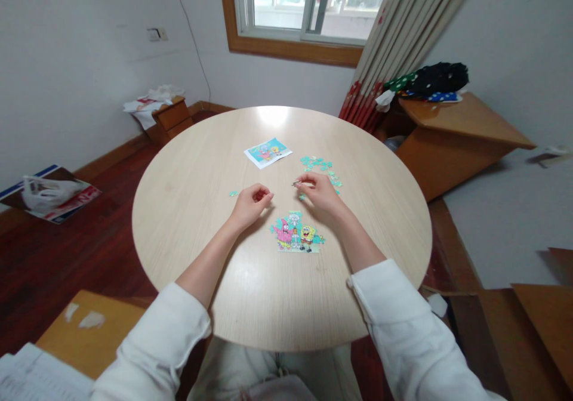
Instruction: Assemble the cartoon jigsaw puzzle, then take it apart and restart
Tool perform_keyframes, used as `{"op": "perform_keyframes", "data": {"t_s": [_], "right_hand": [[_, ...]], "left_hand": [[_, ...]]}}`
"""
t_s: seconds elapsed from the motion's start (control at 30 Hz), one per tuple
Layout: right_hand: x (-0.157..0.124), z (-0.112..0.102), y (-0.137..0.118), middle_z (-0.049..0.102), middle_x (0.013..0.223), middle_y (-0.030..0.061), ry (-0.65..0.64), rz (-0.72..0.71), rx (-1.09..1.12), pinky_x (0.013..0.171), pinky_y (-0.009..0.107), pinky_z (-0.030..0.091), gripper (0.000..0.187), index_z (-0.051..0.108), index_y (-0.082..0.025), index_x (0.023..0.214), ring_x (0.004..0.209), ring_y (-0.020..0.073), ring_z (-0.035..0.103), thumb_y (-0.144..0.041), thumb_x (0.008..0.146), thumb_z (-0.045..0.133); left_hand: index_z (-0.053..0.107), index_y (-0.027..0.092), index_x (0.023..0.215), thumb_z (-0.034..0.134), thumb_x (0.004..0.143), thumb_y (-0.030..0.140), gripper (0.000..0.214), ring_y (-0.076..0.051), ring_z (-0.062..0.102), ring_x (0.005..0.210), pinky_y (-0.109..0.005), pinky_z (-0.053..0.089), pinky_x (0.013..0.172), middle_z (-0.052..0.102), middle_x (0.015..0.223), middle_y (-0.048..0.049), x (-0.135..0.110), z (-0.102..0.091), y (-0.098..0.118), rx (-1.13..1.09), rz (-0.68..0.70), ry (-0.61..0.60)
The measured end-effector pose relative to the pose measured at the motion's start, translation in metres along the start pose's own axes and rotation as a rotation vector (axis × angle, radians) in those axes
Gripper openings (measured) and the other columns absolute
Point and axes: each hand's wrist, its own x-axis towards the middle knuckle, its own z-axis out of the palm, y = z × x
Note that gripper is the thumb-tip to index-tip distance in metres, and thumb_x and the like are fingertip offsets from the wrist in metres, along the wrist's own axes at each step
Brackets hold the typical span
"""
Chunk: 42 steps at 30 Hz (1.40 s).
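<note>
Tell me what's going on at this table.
A person in white sleeves sits at a round wooden table. The right hand pinches a small puzzle piece just beyond a partly assembled cartoon jigsaw. The left hand is curled beside it; whether it holds anything cannot be told. Loose teal pieces lie past the right hand, a stray piece lies to the left, and a picture card lies farther back.
</note>
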Motion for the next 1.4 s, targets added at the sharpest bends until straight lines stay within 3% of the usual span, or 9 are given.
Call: {"op": "perform_keyframes", "data": {"t_s": [0.2,0.27,0.47,0.77,0.97,1.2,1.4], "right_hand": [[-0.021,0.021,-0.020,0.062,0.063,0.0008,-0.442,0.085,0.148,0.060,0.027,0.046,0.008,0.060,-0.016,0.074,0.061,0.0126,0.059,-0.024,0.072,0.063],[-0.023,0.024,-0.023,0.061,0.061,-0.0008,-0.514,0.063,0.138,0.058,0.025,0.044,0.008,0.061,-0.015,0.075,0.059,0.0114,0.058,-0.022,0.070,0.064],[-0.023,0.029,-0.022,0.063,0.057,-0.0038,-0.466,0.084,0.181,0.054,0.022,0.043,0.023,0.054,-0.017,0.077,0.055,0.0109,0.059,-0.017,0.061,0.071],[-0.025,0.025,-0.027,0.069,0.066,0.0016,-0.508,0.119,0.176,0.059,0.023,0.047,0.011,0.056,-0.016,0.081,0.062,0.0119,0.064,-0.019,0.074,0.064],[-0.023,0.026,-0.023,0.064,0.060,-0.0011,-0.524,0.102,0.157,0.055,0.022,0.043,0.014,0.057,-0.015,0.078,0.057,0.0107,0.060,-0.022,0.072,0.067],[-0.025,0.022,-0.020,0.061,0.054,-0.0012,-0.517,0.123,0.127,0.049,0.020,0.037,0.015,0.057,-0.015,0.072,0.052,0.0097,0.056,-0.026,0.072,0.067],[-0.025,0.018,-0.016,0.060,0.055,-0.0006,-0.494,0.143,0.031,0.048,0.021,0.038,0.014,0.058,-0.015,0.068,0.051,0.0092,0.054,-0.025,0.071,0.066]], "left_hand": [[0.055,0.015,0.071,0.068,0.068,0.038,0.026,-0.008,0.051,0.050,-0.022,0.042,0.052,0.055,0.058,0.0032,-0.001,-0.003,0.006,-0.207,-0.074,-0.106],[0.056,0.014,0.069,0.070,0.067,0.038,0.028,-0.008,0.053,0.050,-0.022,0.043,0.052,0.056,0.058,0.0026,-0.002,-0.003,0.008,-0.237,-0.095,-0.173],[0.054,0.013,0.073,0.074,0.065,0.033,0.029,-0.011,0.061,0.052,-0.023,0.048,0.052,0.061,0.059,0.0007,-0.004,-0.003,0.006,-0.336,-0.199,-0.293],[0.055,0.012,0.077,0.077,0.064,0.036,0.035,-0.012,0.063,0.052,-0.025,0.051,0.056,0.065,0.058,-0.0009,-0.005,-0.011,0.014,-0.321,-0.245,-0.361],[0.054,0.012,0.081,0.076,0.066,0.029,0.031,-0.013,0.064,0.054,-0.026,0.052,0.057,0.066,0.060,-0.0024,-0.006,-0.014,0.014,-0.319,-0.269,-0.429],[0.058,0.012,0.088,0.069,0.066,0.013,0.024,-0.007,0.058,0.046,-0.023,0.051,0.054,0.061,0.056,0.0040,-0.008,-0.019,0.013,-0.339,-0.323,-0.607],[0.065,0.010,0.078,0.068,0.066,0.015,0.013,-0.010,0.064,0.052,-0.021,0.050,0.052,0.066,0.059,-0.0016,-0.006,-0.027,0.015,-0.268,-0.398,-0.799]]}}
